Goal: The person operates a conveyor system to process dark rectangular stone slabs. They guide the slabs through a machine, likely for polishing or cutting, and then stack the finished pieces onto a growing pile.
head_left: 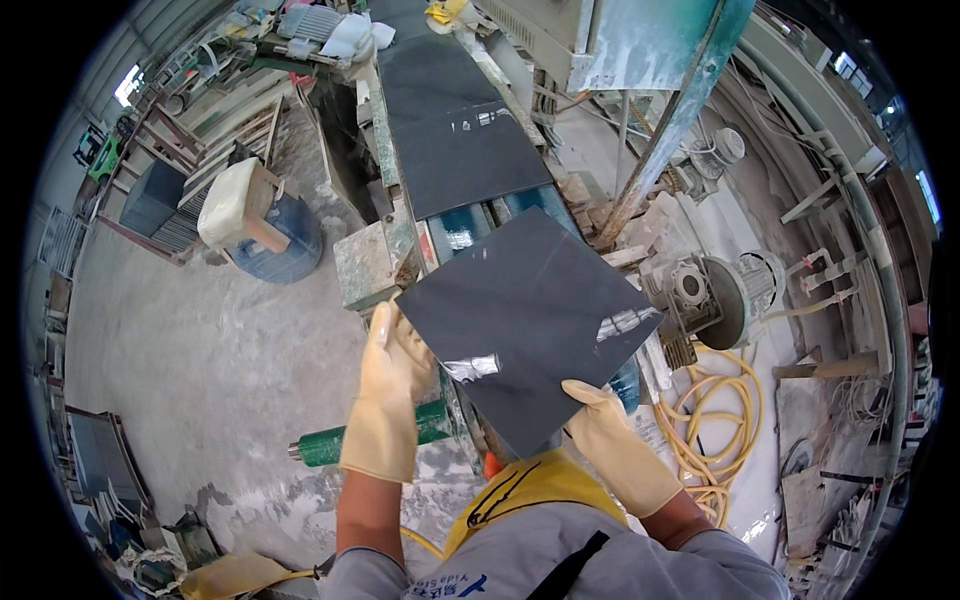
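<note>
You held one dark grey square tile (pixel 530 325) in both gloved hands, raised in front of your chest and turned so that one corner pointed toward you. Your left hand (pixel 392 385) gripped its left edge, with the fingers (pixel 412 345) closed around the rim; your right hand (pixel 612 435) supported the lower right edge from below, and its fingers were wrapped on the tile too. The tile surface was wet and showed two bright reflections. Behind it, two more dark tiles (pixel 470 150) lay one after the other on the conveyor line (pixel 395 215) of the machine, well apart from the one you held. One green roller (pixel 340 440) lay just below your left wrist. At the right, one yellow hose (pixel 715 420) was coiled on the floor, near one round motor (pixel 725 295). At the left, one blue barrel (pixel 285 245) stood on the dusty floor (pixel 200 340).
</note>
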The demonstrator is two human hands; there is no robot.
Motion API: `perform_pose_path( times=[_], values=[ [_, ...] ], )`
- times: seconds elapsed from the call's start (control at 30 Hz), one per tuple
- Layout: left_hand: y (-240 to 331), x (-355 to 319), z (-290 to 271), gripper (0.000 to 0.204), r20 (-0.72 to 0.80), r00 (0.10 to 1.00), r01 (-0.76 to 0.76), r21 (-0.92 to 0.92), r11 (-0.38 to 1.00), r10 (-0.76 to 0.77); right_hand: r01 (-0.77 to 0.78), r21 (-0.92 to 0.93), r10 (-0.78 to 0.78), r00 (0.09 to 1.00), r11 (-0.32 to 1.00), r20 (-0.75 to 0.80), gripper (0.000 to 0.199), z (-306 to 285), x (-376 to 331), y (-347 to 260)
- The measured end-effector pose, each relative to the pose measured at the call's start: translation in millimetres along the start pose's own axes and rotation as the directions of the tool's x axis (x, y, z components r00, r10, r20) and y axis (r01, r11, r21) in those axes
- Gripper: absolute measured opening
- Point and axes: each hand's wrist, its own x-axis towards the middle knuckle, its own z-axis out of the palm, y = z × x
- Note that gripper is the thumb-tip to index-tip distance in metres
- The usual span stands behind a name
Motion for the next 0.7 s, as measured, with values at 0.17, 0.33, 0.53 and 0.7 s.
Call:
perform_pose_path(
  times=[0.17,0.33,0.53,0.7],
  values=[
    [-48,-58,46,0.056,0.123,0.992,0.007,0.012,1.000,-0.009,0.031,0.042,-0.029,0.999,0.999,-0.045,0.046,12,28,14],
    [-65,-84,42,0.073,0.035,0.997,0.050,0.282,0.958,-0.062,0.105,0.102,-0.099,0.993,0.989,-0.059,0.058,11,60,37],
    [-45,-57,24,0.077,0.082,0.992,0.054,0.376,0.925,-0.091,0.153,0.055,-0.152,0.988,0.987,-0.020,0.060,31,79,51],
    [-30,-35,17,0.076,0.128,0.988,0.033,0.385,0.922,-0.089,0.153,0.167,-0.135,0.984,0.974,-0.114,0.075,37,105,61]
  ],
)
